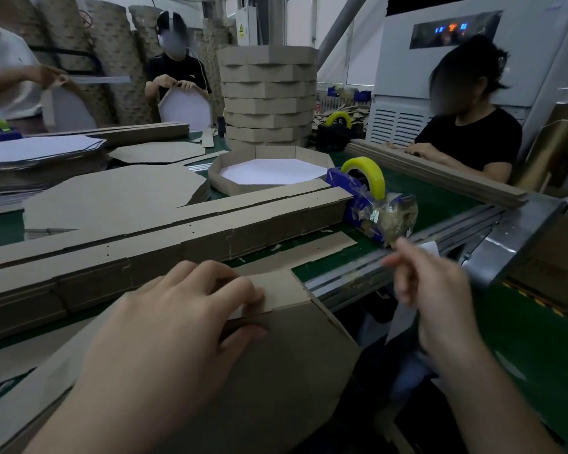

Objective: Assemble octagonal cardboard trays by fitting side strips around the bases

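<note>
The green counter (440, 204) runs across the view, and its near end is lost under cardboard. Three other people (466, 139) work at it, all beyond the tape dispenser (368, 198), which is blue with one yellow roll. Behind the dispenser and to its left rises one stack of trays (269, 93), its brown layers too alike to count surely. From the dispenser's left side, one long bundle of side strips (145, 244) stretches to the frame's edge. The strips are brown, notched and pricked with small holes, and how many there are cannot be made out. In front of the dispenser, nearest the camera, lies one brown octagonal base (276, 371), partly hidden by the arm. Just behind the dispenser and to its left sits one finished tray (269, 172), with brown walls round a white floor. The left hand (177, 309) lies on the base, fingers curled over the end of one strip (276, 290) and thumb beneath, pinching it at the base's edge. The right hand (433, 290) hangs blurred in front of the dispenser, and whether it grasps anything cannot be told.
</note>
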Tool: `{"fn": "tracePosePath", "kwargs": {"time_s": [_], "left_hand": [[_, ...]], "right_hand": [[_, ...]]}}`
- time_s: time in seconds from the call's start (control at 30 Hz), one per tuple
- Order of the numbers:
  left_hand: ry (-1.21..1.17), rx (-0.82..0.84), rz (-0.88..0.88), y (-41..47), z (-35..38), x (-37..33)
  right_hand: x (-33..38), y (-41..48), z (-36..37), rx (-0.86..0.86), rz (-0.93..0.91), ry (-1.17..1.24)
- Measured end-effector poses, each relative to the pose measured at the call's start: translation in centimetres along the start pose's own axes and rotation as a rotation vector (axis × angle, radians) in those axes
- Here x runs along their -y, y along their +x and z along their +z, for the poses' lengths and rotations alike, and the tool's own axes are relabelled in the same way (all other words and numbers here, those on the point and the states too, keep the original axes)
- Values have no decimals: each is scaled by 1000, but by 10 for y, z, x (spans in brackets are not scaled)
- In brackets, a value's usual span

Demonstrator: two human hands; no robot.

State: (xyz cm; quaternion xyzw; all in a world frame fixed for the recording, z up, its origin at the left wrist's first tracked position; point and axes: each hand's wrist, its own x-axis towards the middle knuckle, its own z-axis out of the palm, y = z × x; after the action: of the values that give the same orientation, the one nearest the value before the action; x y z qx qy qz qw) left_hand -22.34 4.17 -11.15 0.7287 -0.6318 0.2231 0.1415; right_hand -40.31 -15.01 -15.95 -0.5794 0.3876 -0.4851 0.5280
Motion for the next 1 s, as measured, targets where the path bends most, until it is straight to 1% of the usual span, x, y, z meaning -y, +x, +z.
{"fn": "tracePosePath", "kwargs": {"time_s": [0.07,0.13,0.2,0.3,0.37,0.43,0.53,0.63,0.67,0.7,0.77,0.87,0.93,1.0], "left_hand": [[12,41,-8,2,1,-1],[31,77,-15,5,3,-1],[37,92,-25,9,5,-1],[30,104,-35,14,8,-1],[26,103,-35,16,9,-1],[36,91,-25,16,10,0],[43,82,-17,15,11,0],[42,69,-11,15,11,0],[48,66,-8,16,11,0],[53,65,-8,16,12,0],[57,70,-20,17,13,0],[49,83,-26,18,14,-3],[40,90,-28,18,15,-3],[35,92,-33,17,14,-2]], "right_hand": [[2,50,-13,-140,-139,-139],[-3,106,-24,-208,-235,-332],[-10,157,-31,-198,-209,-530],[-21,208,-36,-56,-46,-652],[-20,221,-36,59,62,-636],[-17,223,-37,105,150,-568],[-14,226,-42,87,216,-503],[-6,231,-47,68,273,-270],[-3,233,-49,61,281,-248],[-1,234,-49,41,274,-303],[1,235,-44,-16,228,-502],[1,235,-27,-15,148,-717],[-1,234,-20,-4,154,-759],[-2,234,-18,5,181,-734]]}}
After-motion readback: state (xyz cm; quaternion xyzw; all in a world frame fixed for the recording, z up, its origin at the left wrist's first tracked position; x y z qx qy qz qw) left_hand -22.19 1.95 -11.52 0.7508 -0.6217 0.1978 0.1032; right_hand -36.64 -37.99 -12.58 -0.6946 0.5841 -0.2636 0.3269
